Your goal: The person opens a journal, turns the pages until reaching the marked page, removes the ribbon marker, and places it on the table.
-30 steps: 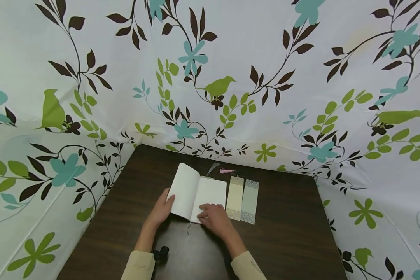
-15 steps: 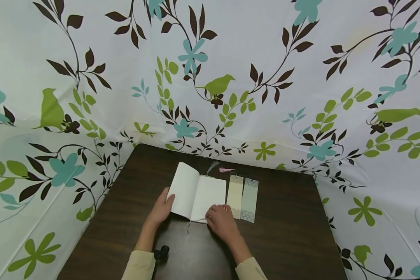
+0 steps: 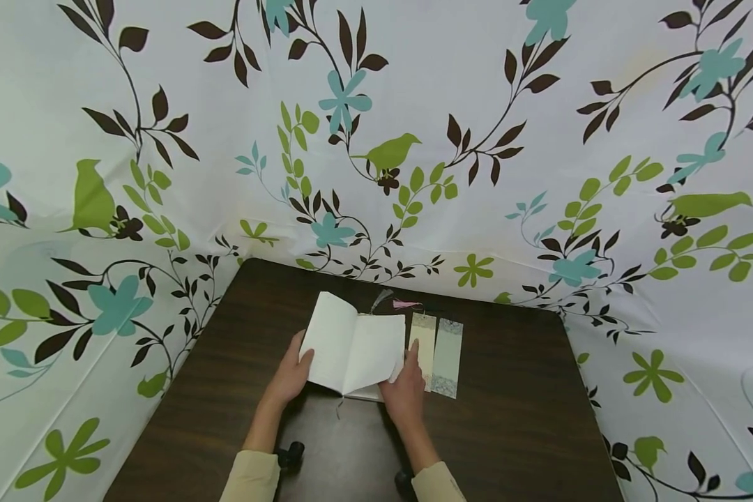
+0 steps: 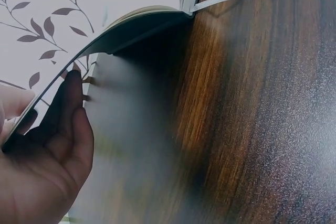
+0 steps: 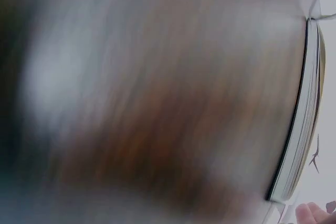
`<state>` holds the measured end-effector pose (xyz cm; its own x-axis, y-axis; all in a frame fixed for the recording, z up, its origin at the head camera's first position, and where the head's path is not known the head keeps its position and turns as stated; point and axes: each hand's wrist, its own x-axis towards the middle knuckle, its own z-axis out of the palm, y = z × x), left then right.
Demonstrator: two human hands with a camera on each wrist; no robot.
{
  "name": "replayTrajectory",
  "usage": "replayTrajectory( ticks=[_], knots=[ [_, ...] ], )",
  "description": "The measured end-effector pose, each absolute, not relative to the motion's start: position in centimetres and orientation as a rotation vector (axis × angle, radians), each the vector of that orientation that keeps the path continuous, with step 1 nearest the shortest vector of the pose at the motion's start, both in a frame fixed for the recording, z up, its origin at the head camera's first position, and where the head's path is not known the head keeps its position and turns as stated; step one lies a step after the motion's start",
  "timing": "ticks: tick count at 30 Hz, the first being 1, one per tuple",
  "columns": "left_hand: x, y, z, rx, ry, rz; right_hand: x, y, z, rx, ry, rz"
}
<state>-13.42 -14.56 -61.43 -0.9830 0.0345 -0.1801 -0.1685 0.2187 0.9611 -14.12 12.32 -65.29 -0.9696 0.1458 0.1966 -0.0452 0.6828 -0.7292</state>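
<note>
An open notebook (image 3: 376,345) with blank-looking white pages lies on the dark wooden table. My left hand (image 3: 290,376) grips the raised left cover and pages, thumb on the paper; in the left wrist view its fingers lie behind the dark cover (image 4: 144,32). At the lower right corner, my right hand (image 3: 406,390) pinches a lifted page (image 3: 376,362), its index finger pointing up beside the edge. In the right wrist view only the page edges (image 5: 302,124) and a few fingertips (image 5: 311,213) show; much is blurred. A thin ribbon (image 4: 220,1) hangs from the spine.
Right of the notebook lie a cream bookmark (image 3: 423,335) and a pale green bookmark (image 3: 448,355). A pink tassel (image 3: 406,304) and a grey tassel (image 3: 381,300) lie behind. A patterned cloth (image 3: 477,230) hangs beyond the table (image 3: 514,418).
My right hand has slid from on the right page to its lower right corner and raised a page there. The left hand stays on the cover.
</note>
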Motion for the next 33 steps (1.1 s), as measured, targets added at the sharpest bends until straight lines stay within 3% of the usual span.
replayTrajectory(
  ticks=[5, 19, 33],
  knots=[
    [-13.5, -14.5, -61.6, -0.147, 2.353, 1.854, -14.0, 11.1, -64.9, -0.042, -2.645, 1.271],
    [-13.4, -14.2, -62.0, -0.138, 2.472, 1.837, -13.3, 8.0, -64.3, 0.416, -2.906, 1.648],
    [-13.6, -14.4, -62.1, -0.228, 2.374, 1.879, -13.0, 8.1, -64.7, 0.834, -2.951, 1.313]
  ],
)
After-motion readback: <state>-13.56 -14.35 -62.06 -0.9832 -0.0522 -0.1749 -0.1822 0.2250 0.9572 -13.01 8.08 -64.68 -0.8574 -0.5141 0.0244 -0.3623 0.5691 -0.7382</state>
